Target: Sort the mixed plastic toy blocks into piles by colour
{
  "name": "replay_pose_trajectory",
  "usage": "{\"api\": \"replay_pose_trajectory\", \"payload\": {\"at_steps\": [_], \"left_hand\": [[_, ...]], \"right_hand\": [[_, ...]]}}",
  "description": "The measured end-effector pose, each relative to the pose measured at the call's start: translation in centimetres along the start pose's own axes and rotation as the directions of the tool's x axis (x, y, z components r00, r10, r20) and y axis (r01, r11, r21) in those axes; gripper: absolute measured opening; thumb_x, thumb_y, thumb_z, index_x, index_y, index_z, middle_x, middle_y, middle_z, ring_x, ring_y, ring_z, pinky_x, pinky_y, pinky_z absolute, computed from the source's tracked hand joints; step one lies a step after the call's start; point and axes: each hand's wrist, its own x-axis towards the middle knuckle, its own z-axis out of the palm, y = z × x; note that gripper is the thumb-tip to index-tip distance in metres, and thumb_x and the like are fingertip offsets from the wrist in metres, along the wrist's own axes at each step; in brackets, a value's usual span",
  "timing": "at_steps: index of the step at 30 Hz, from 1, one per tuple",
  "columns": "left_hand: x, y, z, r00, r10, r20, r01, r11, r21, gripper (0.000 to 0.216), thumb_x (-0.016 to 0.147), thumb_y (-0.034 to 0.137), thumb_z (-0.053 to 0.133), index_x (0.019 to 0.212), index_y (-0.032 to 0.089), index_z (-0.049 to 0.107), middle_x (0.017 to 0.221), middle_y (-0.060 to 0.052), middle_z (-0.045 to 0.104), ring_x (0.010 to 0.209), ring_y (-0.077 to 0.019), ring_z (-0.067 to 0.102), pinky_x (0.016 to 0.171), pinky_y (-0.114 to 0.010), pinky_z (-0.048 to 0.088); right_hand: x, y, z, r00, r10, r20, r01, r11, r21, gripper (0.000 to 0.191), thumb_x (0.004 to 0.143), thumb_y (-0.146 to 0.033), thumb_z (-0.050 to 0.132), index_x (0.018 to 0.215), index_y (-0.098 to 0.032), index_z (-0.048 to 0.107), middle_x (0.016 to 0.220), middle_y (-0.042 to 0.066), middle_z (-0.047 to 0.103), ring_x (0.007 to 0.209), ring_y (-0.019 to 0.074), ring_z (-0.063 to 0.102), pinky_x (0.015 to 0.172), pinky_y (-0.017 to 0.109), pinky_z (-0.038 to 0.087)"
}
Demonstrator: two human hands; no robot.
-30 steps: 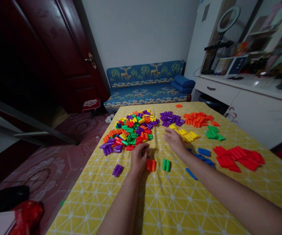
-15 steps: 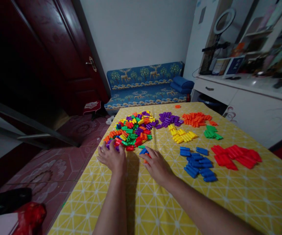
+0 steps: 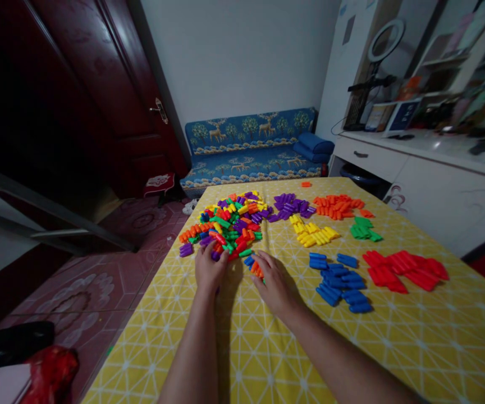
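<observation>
My left hand (image 3: 209, 269) is at the near edge of a heap of mixed-colour plastic bullet-shaped building blocks (image 3: 225, 224). Its thumb and fingers are apart, touching purple and red blocks. To its right, my right hand (image 3: 275, 285) curls its fingers round a few orange blocks (image 3: 257, 269) and a blue block (image 3: 248, 261), low over the table; its palm side is hidden. A green block (image 3: 246, 253) lies just beyond. Left of my left hand sits a small purple group (image 3: 186, 249).
On the yellow patterned tablecloth (image 3: 263, 359), single-colour piles lie to the right: blue (image 3: 341, 280), red (image 3: 406, 269), yellow (image 3: 314, 231), purple (image 3: 291, 206), orange (image 3: 337, 206) and green (image 3: 364, 229). One orange block (image 3: 306, 184) rests near the far edge. Beyond stands a blue sofa (image 3: 246, 163).
My left hand has slid right along the heap's near edge, uncovering the purple group. My right hand has shifted slightly right and nearer, and more orange blocks show at its fingers.
</observation>
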Motion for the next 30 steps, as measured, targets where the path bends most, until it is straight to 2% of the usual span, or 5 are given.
{"api": "replay_pose_trajectory", "payload": {"at_steps": [7,13,18,25,30], "left_hand": [[-2.0,3.6,1.7,0.929,0.309,0.201,-0.219,0.901,-0.375,0.036,0.082,0.034,0.064,0.117,0.023,0.066,0.132,-0.010,0.054,0.125,-0.0258,0.051,0.106,-0.041,0.041],[-2.5,4.6,1.7,0.898,0.204,0.389,0.113,0.748,-0.654,0.040,0.090,0.044,0.053,0.119,0.021,0.066,0.121,-0.010,0.068,0.116,-0.0260,0.060,0.104,-0.042,0.043],[-2.0,4.2,1.3,0.944,0.029,0.328,0.266,0.521,-0.811,0.049,0.084,0.053,0.056,0.115,0.015,0.066,0.109,-0.014,0.072,0.104,-0.0261,0.067,0.093,-0.040,0.050],[-1.4,3.1,1.5,0.961,-0.056,0.271,0.219,0.751,-0.622,0.039,0.074,0.038,0.065,0.103,0.013,0.071,0.098,-0.012,0.074,0.090,-0.0240,0.069,0.080,-0.034,0.054],[-2.0,3.9,1.7,0.968,0.051,0.244,0.049,0.921,-0.388,0.029,0.080,0.032,0.058,0.096,0.014,0.073,0.093,-0.009,0.076,0.087,-0.0225,0.070,0.077,-0.032,0.054]], "right_hand": [[0.2,1.5,1.3,0.979,0.041,-0.202,-0.002,0.982,0.190,0.064,0.075,-0.006,0.049,0.138,-0.020,0.041,0.138,0.013,0.050,0.131,0.0238,0.047,0.108,0.046,0.043],[0.4,1.5,0.6,0.970,0.104,-0.218,-0.049,0.968,0.246,0.064,0.073,-0.009,0.054,0.135,-0.018,0.044,0.135,0.012,0.054,0.127,0.0245,0.051,0.106,0.045,0.044],[0.4,0.6,-0.8,0.984,0.083,-0.159,-0.055,0.983,0.173,0.023,0.079,-0.022,0.061,0.102,-0.021,0.064,0.114,0.008,0.063,0.109,0.0225,0.059,0.097,0.039,0.048],[0.0,-0.8,-1.6,1.000,0.006,-0.013,-0.009,0.975,-0.220,0.055,0.072,-0.015,0.064,0.125,-0.027,0.059,0.116,0.006,0.063,0.108,0.0264,0.056,0.096,0.043,0.044],[0.3,-0.1,-1.2,0.992,0.032,-0.123,-0.046,0.992,-0.116,0.043,0.070,-0.013,0.063,0.112,-0.022,0.065,0.106,0.008,0.066,0.101,0.0256,0.059,0.091,0.041,0.047]]}}
